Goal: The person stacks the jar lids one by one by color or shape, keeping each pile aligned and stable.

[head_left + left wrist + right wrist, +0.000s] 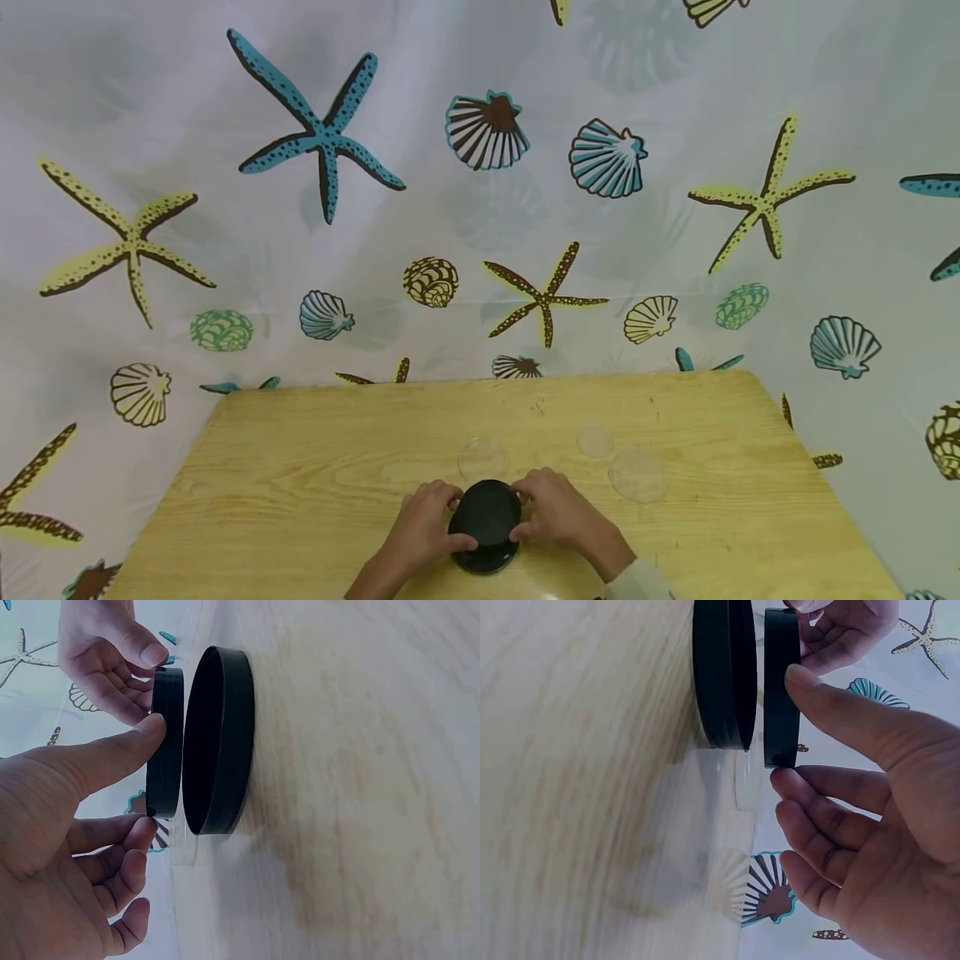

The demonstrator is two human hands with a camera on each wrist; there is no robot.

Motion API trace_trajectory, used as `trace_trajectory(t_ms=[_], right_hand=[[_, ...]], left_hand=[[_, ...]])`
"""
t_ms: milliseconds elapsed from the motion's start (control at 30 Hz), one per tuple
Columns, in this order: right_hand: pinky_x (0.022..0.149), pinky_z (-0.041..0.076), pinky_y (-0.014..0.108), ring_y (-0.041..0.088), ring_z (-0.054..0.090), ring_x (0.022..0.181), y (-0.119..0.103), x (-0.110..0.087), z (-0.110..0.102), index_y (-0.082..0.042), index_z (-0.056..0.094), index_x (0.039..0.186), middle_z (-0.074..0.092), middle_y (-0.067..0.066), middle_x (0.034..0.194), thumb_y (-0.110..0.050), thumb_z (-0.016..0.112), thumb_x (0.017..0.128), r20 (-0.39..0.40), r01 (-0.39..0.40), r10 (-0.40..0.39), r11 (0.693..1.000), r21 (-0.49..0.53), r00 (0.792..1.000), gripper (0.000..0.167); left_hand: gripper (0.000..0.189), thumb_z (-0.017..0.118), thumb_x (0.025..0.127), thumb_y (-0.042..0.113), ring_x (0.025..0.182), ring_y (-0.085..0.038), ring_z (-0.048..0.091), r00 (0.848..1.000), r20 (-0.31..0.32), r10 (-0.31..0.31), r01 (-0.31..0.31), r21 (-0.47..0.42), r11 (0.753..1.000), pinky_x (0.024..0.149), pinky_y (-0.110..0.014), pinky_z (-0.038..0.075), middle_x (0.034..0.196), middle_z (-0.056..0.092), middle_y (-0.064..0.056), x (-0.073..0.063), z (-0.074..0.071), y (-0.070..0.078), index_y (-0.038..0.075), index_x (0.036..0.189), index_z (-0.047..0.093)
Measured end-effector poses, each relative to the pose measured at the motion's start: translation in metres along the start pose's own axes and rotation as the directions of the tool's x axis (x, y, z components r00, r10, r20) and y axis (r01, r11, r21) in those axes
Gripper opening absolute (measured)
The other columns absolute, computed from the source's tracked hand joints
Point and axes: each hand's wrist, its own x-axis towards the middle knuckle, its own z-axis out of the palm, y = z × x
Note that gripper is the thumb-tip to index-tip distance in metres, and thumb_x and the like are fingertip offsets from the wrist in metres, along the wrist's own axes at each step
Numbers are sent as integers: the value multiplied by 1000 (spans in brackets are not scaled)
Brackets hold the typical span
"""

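Note:
Two black round lids are between the hands. The smaller lid [489, 510] is held level just above the larger lid [236, 742], which lies on the wooden table with its rim up. My left hand [422, 523] pinches the smaller lid's left edge between thumb and fingers. On the opposite edge, my right hand [558, 510] grips it the same way, thumb [804, 678] on the rim and index fingertip beneath. A narrow gap shows between the two lids in both wrist views. From the head view, the smaller one covers most of the larger.
Beyond the hands, three clear round discs lie on the table [300, 467]: one clear disc [482, 458] behind the lids, a small disc [594, 442] farther right, and a larger disc [637, 475] beside it. A curtain [420, 208] printed with shells and starfish hangs around the table.

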Motion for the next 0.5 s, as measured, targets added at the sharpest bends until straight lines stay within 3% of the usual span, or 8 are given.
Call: trace_trajectory(t_ms=[233,500], right_hand=[[74,43,29,9,49,81,1,1,0,-2,66,113,59,-5,84,-32,83,72,-20,68,-68,998,5,998,53],[78,42,29,7,48,83,1,2,6,-6,67,112,59,-8,84,-34,84,70,-6,20,-20,999,30,1000,54]], left_hand=[[53,87,64,35,80,-15,44,1000,-11,1,-1,-13,1000,74,-40,36,85,53,2,-2,1,-4,6,101,63],[53,87,64,36,81,-14,43,1000,-6,-6,5,-17,1000,75,-39,35,86,52,3,-4,6,-10,7,102,63]])
